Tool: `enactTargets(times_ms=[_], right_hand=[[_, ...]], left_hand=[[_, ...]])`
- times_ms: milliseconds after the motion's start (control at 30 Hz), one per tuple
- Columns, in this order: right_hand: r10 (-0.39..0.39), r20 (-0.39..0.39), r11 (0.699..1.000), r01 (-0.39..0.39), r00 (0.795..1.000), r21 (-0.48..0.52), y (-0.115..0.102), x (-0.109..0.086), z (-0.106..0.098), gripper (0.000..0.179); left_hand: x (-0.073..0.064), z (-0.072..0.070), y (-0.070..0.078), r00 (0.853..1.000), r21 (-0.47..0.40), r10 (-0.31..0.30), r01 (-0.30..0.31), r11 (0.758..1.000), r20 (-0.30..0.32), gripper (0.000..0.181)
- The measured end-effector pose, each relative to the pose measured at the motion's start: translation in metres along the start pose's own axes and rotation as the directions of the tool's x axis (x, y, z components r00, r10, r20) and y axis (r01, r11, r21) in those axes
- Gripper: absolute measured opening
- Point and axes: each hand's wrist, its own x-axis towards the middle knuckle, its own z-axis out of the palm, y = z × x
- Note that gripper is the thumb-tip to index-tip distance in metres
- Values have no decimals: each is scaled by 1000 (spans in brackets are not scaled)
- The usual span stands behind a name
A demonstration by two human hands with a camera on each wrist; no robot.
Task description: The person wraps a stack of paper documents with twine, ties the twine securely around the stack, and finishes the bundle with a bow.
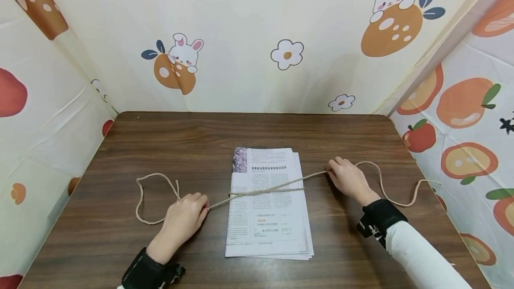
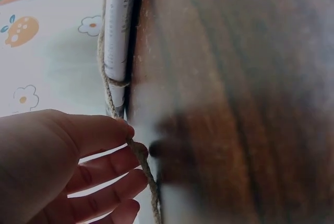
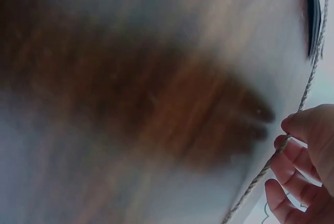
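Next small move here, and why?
Probably draw the left hand and right hand slightly apart to snug the twisted rope: each hand pinches a length of it, it bends round both side edges of the folded newspapers, and its strands overlap on top. I can't tell whether they're knotted.

At centre we see beige rope, white newspapers printed in black, a brown wood-grained table; at frame right, white cloth patterned with orange fruit.
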Motion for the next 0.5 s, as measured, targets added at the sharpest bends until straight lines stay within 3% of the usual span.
enactTargets(times_ms=[300,500], right_hand=[[-23,19,999,23,1000,-23,-8,0,-1,14],[-102,14,995,102,995,21,-25,7,-2,25]], left_hand=[[8,-2,10,1000,10,29,-29,1000,-4,19],[20,-5,23,998,-9,58,-58,998,-8,15]])
